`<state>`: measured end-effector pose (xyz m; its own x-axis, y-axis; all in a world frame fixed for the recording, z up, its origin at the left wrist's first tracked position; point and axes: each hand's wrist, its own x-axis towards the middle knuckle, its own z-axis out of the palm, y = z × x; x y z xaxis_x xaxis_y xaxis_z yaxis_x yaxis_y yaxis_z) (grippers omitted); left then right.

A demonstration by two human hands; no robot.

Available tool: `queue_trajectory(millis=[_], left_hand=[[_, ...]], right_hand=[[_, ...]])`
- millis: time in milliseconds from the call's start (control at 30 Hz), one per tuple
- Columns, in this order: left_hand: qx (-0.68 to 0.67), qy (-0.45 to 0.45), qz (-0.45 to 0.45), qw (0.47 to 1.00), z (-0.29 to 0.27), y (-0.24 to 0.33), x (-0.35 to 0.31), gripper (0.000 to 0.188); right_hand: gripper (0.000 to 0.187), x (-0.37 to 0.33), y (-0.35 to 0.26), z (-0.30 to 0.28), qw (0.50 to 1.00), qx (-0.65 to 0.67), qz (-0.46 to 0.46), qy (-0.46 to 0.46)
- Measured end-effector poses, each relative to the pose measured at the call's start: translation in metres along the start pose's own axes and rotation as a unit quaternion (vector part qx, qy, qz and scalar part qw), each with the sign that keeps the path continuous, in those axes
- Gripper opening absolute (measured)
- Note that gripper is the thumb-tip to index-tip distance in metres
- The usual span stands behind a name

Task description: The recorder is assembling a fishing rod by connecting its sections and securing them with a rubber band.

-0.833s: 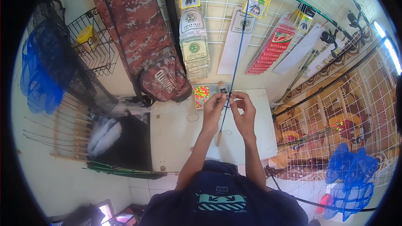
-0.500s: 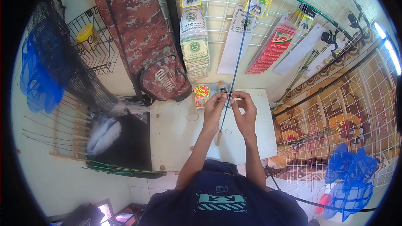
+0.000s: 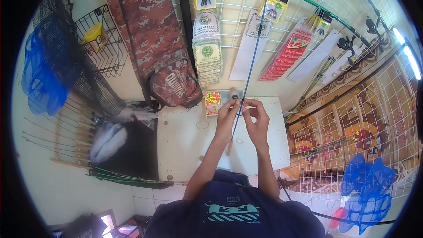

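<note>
A thin blue fishing rod (image 3: 251,64) slants up from the white table in front of me, its pale handle end (image 3: 229,146) low on the tabletop. My left hand (image 3: 228,117) pinches at the rod with thumb and forefinger. Close against its right side, my right hand (image 3: 257,118) has thumb and forefinger pressed together; anything between those fingertips is too small to make out. Just beyond the hands stands a shallow box with small bright red and yellow pieces (image 3: 213,102) in one compartment. A small bottle (image 3: 234,94) lies in the other, partly behind my fingers.
Two thin loops, one left (image 3: 202,125) and one right (image 3: 239,141), lie on the white tabletop (image 3: 180,150). A camouflage rod bag (image 3: 145,26) leans at the back left. Packets (image 3: 207,53) hang from the wire grid behind. Blue nets (image 3: 368,176) hang at the right.
The view has shifted slightly. My hands stay at the same part of the rod, with the fingertips a little closer together around it.
</note>
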<state>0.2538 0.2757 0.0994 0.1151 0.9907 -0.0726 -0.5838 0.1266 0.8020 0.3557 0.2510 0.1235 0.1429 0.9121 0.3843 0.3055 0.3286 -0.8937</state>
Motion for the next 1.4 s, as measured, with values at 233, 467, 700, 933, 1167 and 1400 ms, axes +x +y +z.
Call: queue_trajectory(millis=[233, 467, 700, 933, 1167, 1400], left_hand=[[-0.047, -0.006, -0.018, 0.999, 0.003, 0.002, 0.001, 0.017], [-0.043, -0.004, -0.006, 0.999, 0.002, 0.000, 0.000, 0.016], [0.008, 0.009, 0.005, 1.000, 0.003, 0.005, -0.003, 0.017], [0.031, 0.019, 0.066, 0.997, -0.001, -0.005, 0.002, 0.022], [0.047, 0.027, 0.048, 0.997, -0.004, -0.005, -0.002, 0.019], [0.059, 0.030, 0.077, 0.995, -0.003, -0.004, 0.002, 0.022]], right_hand=[[0.027, 0.000, 0.002, 0.000, 1.000, 0.001, -0.020, 0.022], [0.026, 0.001, -0.001, 0.002, 0.999, -0.008, -0.028, 0.024], [0.026, 0.004, -0.001, 0.002, 0.999, -0.013, -0.035, 0.031], [0.022, 0.002, -0.007, 0.005, 0.995, -0.074, -0.040, 0.053], [0.016, -0.001, -0.007, 0.007, 0.987, -0.097, -0.097, 0.087], [0.016, 0.009, -0.009, -0.004, 0.947, -0.228, -0.221, 0.041]])
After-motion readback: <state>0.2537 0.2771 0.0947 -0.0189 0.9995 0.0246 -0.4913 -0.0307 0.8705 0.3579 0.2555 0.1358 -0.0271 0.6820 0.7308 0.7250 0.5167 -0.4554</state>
